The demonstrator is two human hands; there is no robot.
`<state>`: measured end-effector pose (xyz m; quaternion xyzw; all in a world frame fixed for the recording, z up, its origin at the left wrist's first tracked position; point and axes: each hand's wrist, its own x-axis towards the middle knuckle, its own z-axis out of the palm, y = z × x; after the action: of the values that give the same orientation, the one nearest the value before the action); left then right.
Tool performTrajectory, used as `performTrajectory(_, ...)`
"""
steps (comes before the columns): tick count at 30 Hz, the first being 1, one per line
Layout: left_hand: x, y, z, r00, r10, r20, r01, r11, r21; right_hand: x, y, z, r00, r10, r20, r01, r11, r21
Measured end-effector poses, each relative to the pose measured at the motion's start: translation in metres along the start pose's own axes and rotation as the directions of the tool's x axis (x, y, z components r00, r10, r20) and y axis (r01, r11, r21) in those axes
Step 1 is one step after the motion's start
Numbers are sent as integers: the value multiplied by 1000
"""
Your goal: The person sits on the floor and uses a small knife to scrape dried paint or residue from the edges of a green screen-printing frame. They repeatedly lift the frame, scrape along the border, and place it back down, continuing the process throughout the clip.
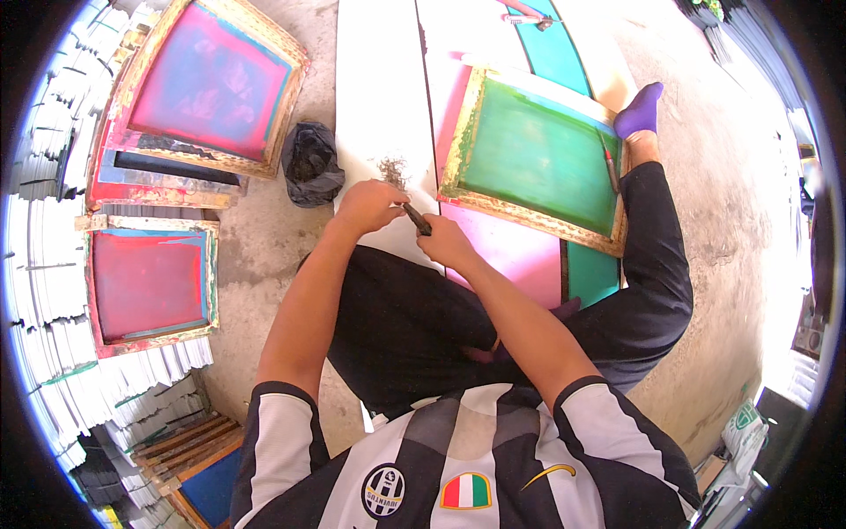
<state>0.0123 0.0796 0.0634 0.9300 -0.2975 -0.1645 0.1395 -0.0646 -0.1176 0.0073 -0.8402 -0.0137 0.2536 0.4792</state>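
Near the middle, my right hand (448, 241) is closed around a short dark stick-like tool (417, 219), which slants up and left. My left hand (370, 207) is closed at the tool's far end, its fingertips close together; whatever lies between them is too small to make out. Just beyond the left hand, a small heap of dark, thin shavings or fibres (394, 170) lies on the white board (374, 79). To the right, a wooden-framed printing screen with green mesh (538, 150) leans flat across the boards, and a slim red-and-dark tool (610, 167) rests along its right side.
A crumpled black plastic bag (313, 165) sits left of the board. Pink-and-blue framed screens (211, 79) and a red one (150, 282) stand at the left by stacked white sheets (53, 309). My outstretched leg (656, 229) borders the green screen. A red-handled tool (527, 18) lies at the far end.
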Motion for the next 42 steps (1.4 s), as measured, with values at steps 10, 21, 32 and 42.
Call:
performTrajectory(10,-3,-41,12,968,-225,112,239,962,-133,29,-3,13,909,111,402,-287,866,409)
performTrajectory(21,12,-13,9,855,-515,66,503,853,137,-28,29,-14,956,284,68,-275,800,532)
performTrajectory(32,9,10,12,916,-400,10,400,916,45,-58,82,-47,881,439,-176,-325,832,450)
performTrajectory(42,22,61,23,938,-337,79,343,936,-79,-48,66,-49,851,482,-209,-399,852,338)
